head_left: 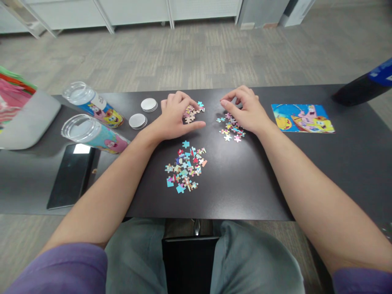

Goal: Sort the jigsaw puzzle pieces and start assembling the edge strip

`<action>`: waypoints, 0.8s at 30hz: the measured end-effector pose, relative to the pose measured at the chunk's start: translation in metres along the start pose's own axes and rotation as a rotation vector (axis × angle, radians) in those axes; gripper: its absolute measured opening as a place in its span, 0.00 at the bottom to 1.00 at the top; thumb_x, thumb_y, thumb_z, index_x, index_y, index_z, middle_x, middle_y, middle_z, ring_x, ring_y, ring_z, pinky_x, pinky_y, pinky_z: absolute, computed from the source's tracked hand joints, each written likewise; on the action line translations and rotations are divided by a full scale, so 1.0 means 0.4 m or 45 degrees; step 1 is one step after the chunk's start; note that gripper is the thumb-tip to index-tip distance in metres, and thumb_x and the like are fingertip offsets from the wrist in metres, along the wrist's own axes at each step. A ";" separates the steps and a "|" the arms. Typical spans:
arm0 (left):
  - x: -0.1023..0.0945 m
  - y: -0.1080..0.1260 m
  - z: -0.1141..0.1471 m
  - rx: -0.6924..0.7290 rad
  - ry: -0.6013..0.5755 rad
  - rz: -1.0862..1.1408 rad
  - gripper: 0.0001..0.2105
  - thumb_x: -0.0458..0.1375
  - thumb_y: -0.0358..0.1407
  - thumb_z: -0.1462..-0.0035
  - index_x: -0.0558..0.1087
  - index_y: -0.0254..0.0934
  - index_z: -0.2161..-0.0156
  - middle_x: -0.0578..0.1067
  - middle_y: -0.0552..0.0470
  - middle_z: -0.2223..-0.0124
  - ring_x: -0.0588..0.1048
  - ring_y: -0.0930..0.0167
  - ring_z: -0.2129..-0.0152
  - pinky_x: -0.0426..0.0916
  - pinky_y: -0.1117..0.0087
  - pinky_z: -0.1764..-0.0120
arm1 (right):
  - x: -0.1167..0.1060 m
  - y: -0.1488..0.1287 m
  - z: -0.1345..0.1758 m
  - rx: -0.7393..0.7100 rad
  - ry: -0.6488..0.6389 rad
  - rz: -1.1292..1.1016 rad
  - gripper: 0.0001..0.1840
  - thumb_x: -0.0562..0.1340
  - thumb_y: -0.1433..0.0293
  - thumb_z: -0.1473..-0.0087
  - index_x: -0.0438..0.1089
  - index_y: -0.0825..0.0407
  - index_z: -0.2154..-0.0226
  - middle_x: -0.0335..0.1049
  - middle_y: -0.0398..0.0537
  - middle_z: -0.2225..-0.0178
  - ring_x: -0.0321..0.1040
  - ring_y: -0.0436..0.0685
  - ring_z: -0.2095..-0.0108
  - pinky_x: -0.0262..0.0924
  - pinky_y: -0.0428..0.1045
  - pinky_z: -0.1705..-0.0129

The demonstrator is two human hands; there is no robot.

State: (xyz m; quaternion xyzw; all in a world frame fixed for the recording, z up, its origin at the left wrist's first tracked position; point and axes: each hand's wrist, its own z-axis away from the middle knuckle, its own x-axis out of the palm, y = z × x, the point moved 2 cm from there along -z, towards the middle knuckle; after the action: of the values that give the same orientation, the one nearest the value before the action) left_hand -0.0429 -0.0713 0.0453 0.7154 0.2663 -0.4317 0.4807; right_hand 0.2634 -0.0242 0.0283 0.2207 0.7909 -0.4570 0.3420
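Observation:
My left hand (178, 116) is open, palm down, with the thumb stretched out to the right. Its fingers rest over and beside a small pile of jigsaw puzzle pieces (190, 115), partly covering it. My right hand (247, 109) is loosely curved, its thumb and index tips close together with no piece visible between them. Beneath and beside it lies a second group of puzzle pieces (228, 131), partly hidden by the palm. A third, larger pile of mostly blue, red and white pieces (185, 167) is spread nearer to me.
Two clear-topped cartoon tubes (104, 109) (101, 134) lie left, beside white round lids (137, 121) and a black tablet-like device (72, 175). A white container (39, 118) stands far left. Right are a cartoon picture card (303, 118) and a dark bottle (361, 85).

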 end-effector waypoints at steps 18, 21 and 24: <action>-0.039 -0.003 -0.005 0.017 -0.039 0.055 0.12 0.85 0.45 0.33 0.90 0.44 0.58 0.82 0.47 0.46 0.77 0.52 0.38 0.61 0.37 0.18 | 0.004 0.022 -0.009 -0.008 -0.020 0.002 0.27 0.65 0.36 0.18 0.85 0.38 0.44 0.86 0.58 0.39 0.81 0.81 0.39 0.70 0.80 0.24; -0.018 0.025 -0.002 0.050 -0.073 0.092 0.13 0.88 0.45 0.36 0.91 0.46 0.56 0.82 0.48 0.47 0.77 0.54 0.40 0.62 0.37 0.18 | 0.003 0.023 -0.010 0.001 -0.025 0.008 0.30 0.64 0.31 0.19 0.85 0.35 0.45 0.86 0.57 0.40 0.80 0.81 0.39 0.70 0.80 0.24; -0.015 0.026 0.002 0.048 -0.080 0.084 0.21 0.93 0.46 0.43 0.91 0.48 0.52 0.82 0.48 0.45 0.76 0.53 0.38 0.61 0.37 0.17 | 0.002 0.020 -0.009 0.001 -0.036 0.001 0.33 0.63 0.27 0.19 0.84 0.35 0.45 0.86 0.57 0.40 0.79 0.81 0.39 0.71 0.80 0.25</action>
State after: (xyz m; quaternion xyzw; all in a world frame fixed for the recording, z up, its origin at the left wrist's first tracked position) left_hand -0.0378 -0.0761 0.0553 0.7187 0.2189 -0.4428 0.4893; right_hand 0.2672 -0.0172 0.0244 0.2147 0.7856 -0.4603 0.3533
